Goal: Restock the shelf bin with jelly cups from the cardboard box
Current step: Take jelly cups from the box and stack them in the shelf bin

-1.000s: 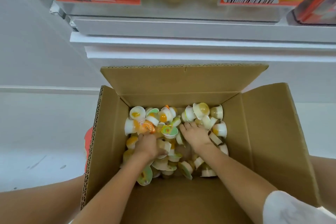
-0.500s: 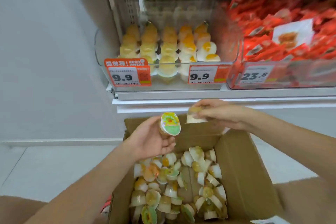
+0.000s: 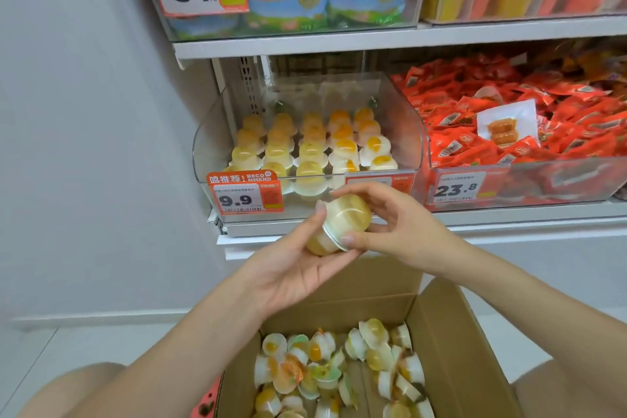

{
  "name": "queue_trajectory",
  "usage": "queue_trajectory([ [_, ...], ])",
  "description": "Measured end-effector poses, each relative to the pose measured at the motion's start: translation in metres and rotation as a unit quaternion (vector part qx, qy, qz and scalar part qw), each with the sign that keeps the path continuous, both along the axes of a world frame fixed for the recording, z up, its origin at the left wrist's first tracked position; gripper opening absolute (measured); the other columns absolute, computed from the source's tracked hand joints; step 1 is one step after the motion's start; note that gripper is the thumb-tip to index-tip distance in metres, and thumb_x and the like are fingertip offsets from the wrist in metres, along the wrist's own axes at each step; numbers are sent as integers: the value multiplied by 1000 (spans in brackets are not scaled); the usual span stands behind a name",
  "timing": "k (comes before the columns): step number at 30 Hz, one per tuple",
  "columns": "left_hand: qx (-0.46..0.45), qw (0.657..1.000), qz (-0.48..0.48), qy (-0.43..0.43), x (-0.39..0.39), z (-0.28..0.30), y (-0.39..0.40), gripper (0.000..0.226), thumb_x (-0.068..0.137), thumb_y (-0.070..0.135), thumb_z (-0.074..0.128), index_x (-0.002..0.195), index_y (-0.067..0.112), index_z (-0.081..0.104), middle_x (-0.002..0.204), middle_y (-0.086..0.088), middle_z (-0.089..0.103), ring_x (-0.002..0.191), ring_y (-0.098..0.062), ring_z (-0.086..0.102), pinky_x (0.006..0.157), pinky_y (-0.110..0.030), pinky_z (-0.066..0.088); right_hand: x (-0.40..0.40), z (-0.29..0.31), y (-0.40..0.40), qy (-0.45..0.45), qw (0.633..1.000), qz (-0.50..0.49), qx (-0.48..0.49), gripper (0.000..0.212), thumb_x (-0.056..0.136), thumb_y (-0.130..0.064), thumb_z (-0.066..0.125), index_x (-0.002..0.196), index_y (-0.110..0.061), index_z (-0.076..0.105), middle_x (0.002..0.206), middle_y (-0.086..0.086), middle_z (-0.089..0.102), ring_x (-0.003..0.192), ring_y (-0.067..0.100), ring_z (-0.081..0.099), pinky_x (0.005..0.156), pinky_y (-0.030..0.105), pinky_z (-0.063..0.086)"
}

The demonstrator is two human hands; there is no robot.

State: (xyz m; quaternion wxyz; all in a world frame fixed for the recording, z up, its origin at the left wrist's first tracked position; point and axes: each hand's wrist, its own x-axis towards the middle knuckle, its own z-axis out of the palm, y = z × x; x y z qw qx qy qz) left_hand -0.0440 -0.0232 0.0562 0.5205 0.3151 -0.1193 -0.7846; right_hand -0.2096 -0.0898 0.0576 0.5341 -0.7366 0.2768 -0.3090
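We are holding two jelly cups (image 3: 342,224) lid to lid above the cardboard box (image 3: 451,346), our left hand (image 3: 291,268) cradling one, our right hand (image 3: 403,231) pinching the other. The clear shelf bin (image 3: 412,132), its 9.9 price tag (image 3: 249,197) in front, is sitting just behind, beside red snack packets (image 3: 509,132).

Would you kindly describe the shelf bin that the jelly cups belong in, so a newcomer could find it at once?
Look at the middle shelf, directly above the open cardboard box. The clear shelf bin sits at its left end, beside the white wall. Unlike the neighbouring bin of red packets, it holds neat rows of pale yellow and orange jelly cups and carries a 9.9 price tag.
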Motion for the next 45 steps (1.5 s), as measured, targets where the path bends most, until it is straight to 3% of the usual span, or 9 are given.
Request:
queue_trajectory([
  [7,30,997,4,-66,-2,-7,-7,63,68,37,64,116,-3,58,114,-28,64,95,-31,69,80,-35,55,1,0,-3,98,993,28,-62,69,69,-19,84,127,-35,51,127,-14,57,116,4,54,94,21,48],
  [11,34,989,-32,-143,-1,-2,-6,68,67,48,60,117,1,59,110,-23,68,87,-25,71,70,-31,60,6,7,-4,130,985,-5,-110,62,63,-25,88,118,-32,61,113,-15,64,104,4,59,90,20,47],
  [15,-11,960,-78,-270,15,11,-6,67,78,65,44,124,18,56,115,-12,68,99,-27,69,84,-41,57,16,21,-7,122,984,-42,-120,53,62,-25,88,110,-30,66,107,-15,66,96,-3,60,84,15,47],
  [17,-19,907,-34,-419,30,20,-8,59,85,65,40,122,22,55,117,-4,65,97,-18,69,83,-39,58,29,36,-22,107,982,-93,-127,51,62,-27,87,108,-29,67,108,-15,64,91,-2,60,78,15,48],
  [20,-52,718,-5,-694,64,16,-10,40,87,54,54,111,23,54,109,6,59,95,-8,61,73,-22,51,68,57,-67,123,966,-151,-171,57,60,-37,87,111,-29,64,109,-14,62,95,5,59,77,15,47],
  [22,-62,624,-23,-779,86,9,-13,33,85,44,63,109,22,54,109,7,57,103,-11,56,80,-23,48,104,64,-103,154,953,-164,-201,67,59,-42,87,118,-25,60,115,-8,60,104,11,57,83,21,48],
  [24,-51,577,-26,-815,99,7,-15,36,87,40,62,115,20,53,114,5,53,109,-15,54,89,-29,47,141,65,-136,190,939,-181,-224,79,61,-46,84,129,-18,54,126,0,58,116,18,54,92,27,46],
  [28,-42,484,-17,-874,107,7,-20,38,90,36,55,123,20,43,124,-1,46,112,-22,50,85,-34,49,194,64,-181,230,932,-151,-236,79,70,-39,81,136,-16,44,134,3,51,121,21,50,86,21,38],
  [45,-47,455,-20,-889,101,5,-24,48,93,34,52,130,14,29,127,-8,35,113,-23,45,84,-31,45,236,35,-251,398,856,17,-331,71,66,-34,84,128,-24,51,134,0,51,120,20,48,93,28,40],
])
